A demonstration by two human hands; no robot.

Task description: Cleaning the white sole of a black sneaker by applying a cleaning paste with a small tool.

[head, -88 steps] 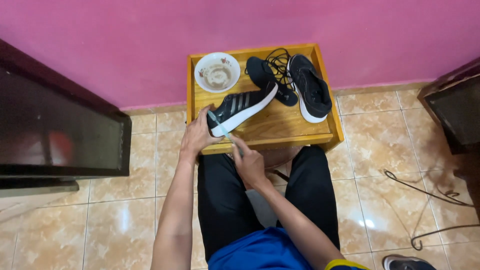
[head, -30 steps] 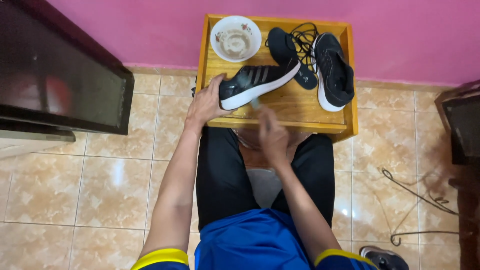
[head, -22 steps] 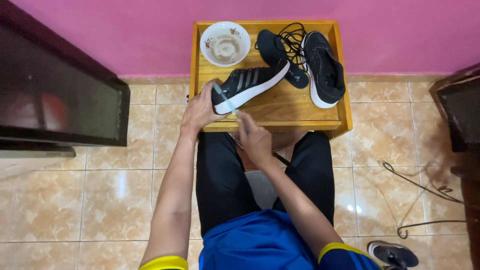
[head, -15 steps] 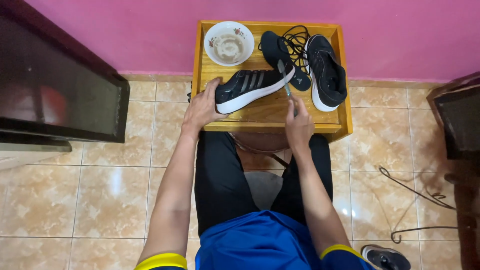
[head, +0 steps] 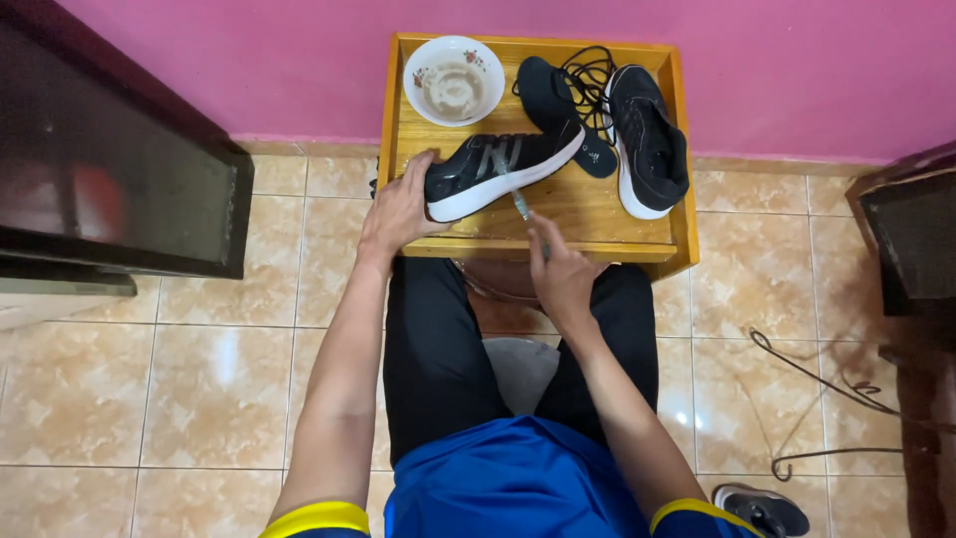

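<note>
A black sneaker with grey stripes and a white sole point(head: 498, 171) lies on its side on a wooden tray table point(head: 588, 214). My left hand point(head: 398, 209) grips its heel end. My right hand point(head: 558, 279) holds a slim toothbrush point(head: 516, 194), whose head rests against the shoe's side near the stripes. A second black sneaker point(head: 647, 139) stands at the right of the tray, beside a loose black insole point(head: 558, 100) and tangled black laces point(head: 586, 72).
A white bowl of cloudy liquid point(head: 454, 80) sits at the tray's back left, against the pink wall. A dark cabinet point(head: 110, 169) stands left, dark furniture point(head: 911, 229) right. Wire point(head: 827, 399) and another shoe point(head: 767, 508) lie on the tiled floor.
My right hand has moved the toothbrush from the shoe's toe end, near the insole, back left to the striped middle of its side. The left hand stays on the heel.
</note>
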